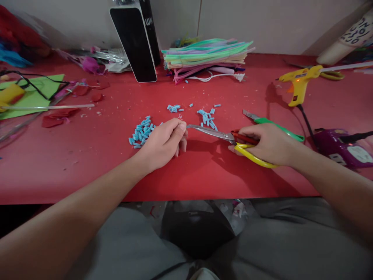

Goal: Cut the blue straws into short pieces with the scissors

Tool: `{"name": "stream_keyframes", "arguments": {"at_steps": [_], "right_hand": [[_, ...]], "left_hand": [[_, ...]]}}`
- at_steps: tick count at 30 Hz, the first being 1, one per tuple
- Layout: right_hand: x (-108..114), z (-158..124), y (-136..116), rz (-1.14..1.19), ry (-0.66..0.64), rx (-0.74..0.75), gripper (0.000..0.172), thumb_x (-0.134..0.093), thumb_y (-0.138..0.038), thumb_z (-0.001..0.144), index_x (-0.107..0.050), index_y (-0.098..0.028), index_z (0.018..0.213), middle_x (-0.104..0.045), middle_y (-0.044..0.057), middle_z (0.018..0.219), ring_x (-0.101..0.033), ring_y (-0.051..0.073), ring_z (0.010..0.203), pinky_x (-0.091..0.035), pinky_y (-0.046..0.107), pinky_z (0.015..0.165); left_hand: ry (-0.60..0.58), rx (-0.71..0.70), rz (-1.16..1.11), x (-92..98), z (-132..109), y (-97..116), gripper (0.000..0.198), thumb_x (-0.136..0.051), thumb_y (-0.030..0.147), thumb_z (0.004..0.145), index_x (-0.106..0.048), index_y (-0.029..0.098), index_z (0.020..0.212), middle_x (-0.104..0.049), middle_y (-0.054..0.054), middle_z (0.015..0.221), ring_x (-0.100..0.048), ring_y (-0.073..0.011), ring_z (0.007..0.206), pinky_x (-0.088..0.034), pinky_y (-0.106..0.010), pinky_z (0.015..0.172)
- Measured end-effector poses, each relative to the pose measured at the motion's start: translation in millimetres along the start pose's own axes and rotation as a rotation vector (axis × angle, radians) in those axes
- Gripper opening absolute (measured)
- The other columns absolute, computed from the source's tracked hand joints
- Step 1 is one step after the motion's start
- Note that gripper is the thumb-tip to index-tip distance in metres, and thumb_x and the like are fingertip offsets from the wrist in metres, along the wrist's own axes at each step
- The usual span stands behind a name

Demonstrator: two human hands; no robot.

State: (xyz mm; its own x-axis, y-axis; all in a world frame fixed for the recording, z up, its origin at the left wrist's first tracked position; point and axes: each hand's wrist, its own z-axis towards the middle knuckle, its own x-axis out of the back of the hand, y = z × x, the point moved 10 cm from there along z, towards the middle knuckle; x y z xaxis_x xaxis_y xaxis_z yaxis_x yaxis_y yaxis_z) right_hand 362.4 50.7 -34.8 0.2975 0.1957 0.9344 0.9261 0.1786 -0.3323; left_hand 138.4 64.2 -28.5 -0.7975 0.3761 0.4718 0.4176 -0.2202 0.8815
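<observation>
My right hand (268, 144) is wrapped round the red and yellow handles of a pair of scissors (214, 132), whose blades point left. The blade tips meet the fingertips of my left hand (164, 144), which is pinched closed. What those fingers hold, if anything, is too small to tell. A pile of small light-blue pieces (141, 133) lies beside and partly behind my left hand. Two smaller groups of blue pieces, one at the back (174, 108) and one above the scissor blades (207, 118), rest on the red table (186, 171).
A green-handled cutter (279, 128) lies behind my right hand. Further right are a yellow glue gun (301, 81) and a purple device (340, 146) with a cable. Pastel stems (208, 54) and a black-fronted box (134, 44) stand at the back. Green sheet (52, 87) at left.
</observation>
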Motion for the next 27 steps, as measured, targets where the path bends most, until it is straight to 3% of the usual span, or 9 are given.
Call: {"name": "stream_keyframes", "arguments": {"at_steps": [27], "right_hand": [[3.0,-2.0,-4.2,0.008,0.017,0.003,0.046,-0.069,-0.054,0.075,-0.038,-0.022,0.060,-0.032,-0.006,0.056,-0.025,0.012,0.055,-0.023,0.028,0.050]], "left_hand": [[0.002,-0.006,0.005,-0.2,1.5,-0.6,0.031,-0.035,0.038,0.105,-0.048,0.020,0.083,-0.062,0.002,0.061,-0.054,-0.0079,0.043,-0.043,-0.021,0.046]]}}
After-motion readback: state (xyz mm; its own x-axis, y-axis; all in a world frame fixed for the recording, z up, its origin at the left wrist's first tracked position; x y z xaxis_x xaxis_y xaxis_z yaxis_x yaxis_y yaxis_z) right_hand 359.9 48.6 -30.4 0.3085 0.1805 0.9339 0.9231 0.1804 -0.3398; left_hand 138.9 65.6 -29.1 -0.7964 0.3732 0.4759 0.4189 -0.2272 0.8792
